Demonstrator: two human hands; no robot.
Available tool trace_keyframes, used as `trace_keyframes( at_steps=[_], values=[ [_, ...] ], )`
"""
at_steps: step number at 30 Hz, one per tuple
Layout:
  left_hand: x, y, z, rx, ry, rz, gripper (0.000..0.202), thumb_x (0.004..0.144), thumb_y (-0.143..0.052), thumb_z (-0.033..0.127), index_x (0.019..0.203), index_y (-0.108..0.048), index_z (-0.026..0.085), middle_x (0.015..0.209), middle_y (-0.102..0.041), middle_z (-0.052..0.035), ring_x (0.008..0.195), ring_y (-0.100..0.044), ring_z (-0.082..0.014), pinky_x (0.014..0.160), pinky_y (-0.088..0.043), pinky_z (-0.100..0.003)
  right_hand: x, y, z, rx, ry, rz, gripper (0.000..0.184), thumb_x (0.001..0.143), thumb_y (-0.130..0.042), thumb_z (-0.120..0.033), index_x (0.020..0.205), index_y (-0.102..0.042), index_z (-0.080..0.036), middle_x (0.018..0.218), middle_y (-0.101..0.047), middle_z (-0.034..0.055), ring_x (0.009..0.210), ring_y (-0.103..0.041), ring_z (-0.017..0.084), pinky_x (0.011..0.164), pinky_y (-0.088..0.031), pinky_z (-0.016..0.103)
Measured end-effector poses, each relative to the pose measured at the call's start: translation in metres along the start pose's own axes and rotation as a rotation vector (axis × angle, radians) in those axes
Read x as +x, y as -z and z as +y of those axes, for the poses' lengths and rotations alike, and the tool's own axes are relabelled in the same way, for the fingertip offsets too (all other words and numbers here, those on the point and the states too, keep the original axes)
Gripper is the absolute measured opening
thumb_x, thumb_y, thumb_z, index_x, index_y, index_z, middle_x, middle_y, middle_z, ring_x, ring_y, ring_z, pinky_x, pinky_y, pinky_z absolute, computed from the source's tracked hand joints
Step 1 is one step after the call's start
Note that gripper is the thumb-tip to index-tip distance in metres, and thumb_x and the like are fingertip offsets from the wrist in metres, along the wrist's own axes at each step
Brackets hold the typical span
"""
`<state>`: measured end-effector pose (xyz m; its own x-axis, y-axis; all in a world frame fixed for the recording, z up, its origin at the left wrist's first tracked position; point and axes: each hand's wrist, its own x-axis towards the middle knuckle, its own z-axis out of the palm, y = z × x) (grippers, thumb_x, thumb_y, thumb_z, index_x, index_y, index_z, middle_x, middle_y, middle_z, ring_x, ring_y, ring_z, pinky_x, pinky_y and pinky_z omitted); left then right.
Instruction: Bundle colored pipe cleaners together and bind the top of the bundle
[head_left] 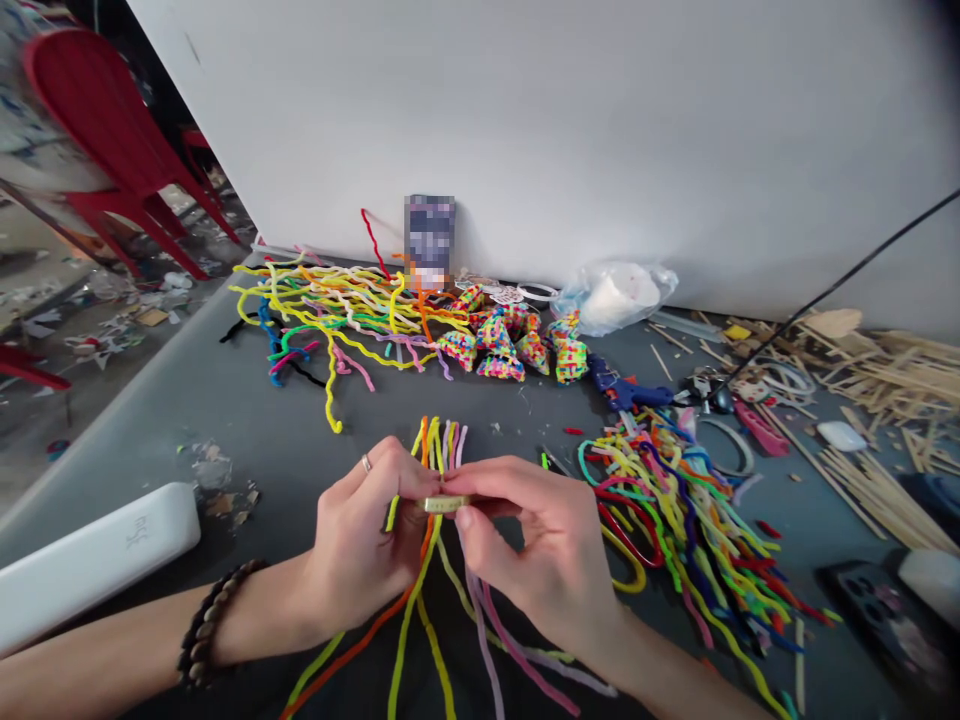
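My left hand (367,530), with a ring and a dark bead bracelet, is closed in a pinch at the middle of a bundle of pipe cleaners (418,590). Yellow, orange, pink and lilac strands stick out above the fingers and fan down towards me. Opposite it, my right hand (536,545) pinches a small pale, flat-edged piece (445,503) between thumb and fingers. That piece lies across the bundle, and the left fingertips meet its other end. Fingers hide how it is fixed to the strands.
Loose pipe cleaners (352,310) and several woven colourful pieces (499,345) lie behind. To the right are a blue glue gun (630,388), a tangled pipe-cleaner pile (690,520), wooden sticks (855,490) and a phone (885,620). A white case (97,560) sits left; red chair (97,110) beyond.
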<state>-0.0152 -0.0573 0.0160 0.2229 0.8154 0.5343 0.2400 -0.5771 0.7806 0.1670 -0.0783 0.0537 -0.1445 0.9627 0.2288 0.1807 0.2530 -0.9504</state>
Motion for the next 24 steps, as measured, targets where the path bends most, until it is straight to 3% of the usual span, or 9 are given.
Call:
trace_keyframes(
  at_steps=[9, 12, 15, 17, 24],
  values=[
    [-0.001, 0.001, 0.002, -0.028, 0.02, -0.021, 0.03, 0.083, -0.059, -0.004, 0.094, -0.06, 0.023, 0.082, -0.064, -0.0016, 0.074, -0.065, -0.0156, 0.067, -0.054, -0.025, 0.002, 0.005, 0.008, -0.07, -0.011, -0.014, 0.031, 0.086, -0.062, -0.007, 0.094, -0.082, -0.028, 0.091, -0.08, -0.0001, 0.082, -0.076, 0.017, 0.075, -0.061, 0.027],
    [0.001, 0.002, 0.001, 0.023, 0.048, -0.015, 0.029, 0.082, -0.06, -0.005, 0.09, -0.057, 0.023, 0.082, -0.063, -0.0009, 0.074, -0.064, -0.0145, 0.066, -0.051, -0.023, 0.001, 0.01, 0.0, -0.061, -0.032, -0.027, 0.033, 0.092, -0.061, -0.011, 0.112, -0.08, -0.029, 0.106, -0.08, 0.0023, 0.087, -0.077, 0.018, 0.077, -0.063, 0.03],
    [0.003, 0.001, -0.002, 0.06, 0.024, 0.031, 0.03, 0.081, -0.061, -0.005, 0.087, -0.054, 0.023, 0.083, -0.064, -0.0006, 0.075, -0.065, -0.0149, 0.067, -0.051, -0.023, 0.0, 0.015, -0.011, -0.174, 0.088, 0.115, 0.039, 0.09, -0.071, -0.016, 0.125, -0.075, -0.031, 0.109, -0.08, 0.0024, 0.084, -0.078, 0.019, 0.075, -0.066, 0.03],
    [0.003, 0.0, -0.004, 0.067, -0.008, 0.041, 0.032, 0.08, -0.061, -0.006, 0.088, -0.056, 0.024, 0.083, -0.065, -0.0006, 0.076, -0.067, -0.0155, 0.068, -0.053, -0.024, 0.0, 0.015, -0.015, -0.289, 0.17, 0.178, 0.033, 0.087, -0.075, -0.016, 0.116, -0.079, -0.031, 0.1, -0.082, 0.0012, 0.076, -0.077, 0.018, 0.07, -0.066, 0.029],
    [-0.003, 0.001, -0.008, 0.257, -0.17, 0.038, 0.032, 0.079, -0.063, -0.005, 0.091, -0.058, 0.024, 0.085, -0.071, -0.0016, 0.074, -0.071, -0.0146, 0.066, -0.055, -0.022, 0.001, 0.004, -0.012, -0.433, 0.231, 0.19, 0.016, 0.089, -0.073, -0.016, 0.098, -0.079, -0.027, 0.083, -0.082, -0.0019, 0.059, -0.075, 0.015, 0.059, -0.061, 0.023]
  ],
)
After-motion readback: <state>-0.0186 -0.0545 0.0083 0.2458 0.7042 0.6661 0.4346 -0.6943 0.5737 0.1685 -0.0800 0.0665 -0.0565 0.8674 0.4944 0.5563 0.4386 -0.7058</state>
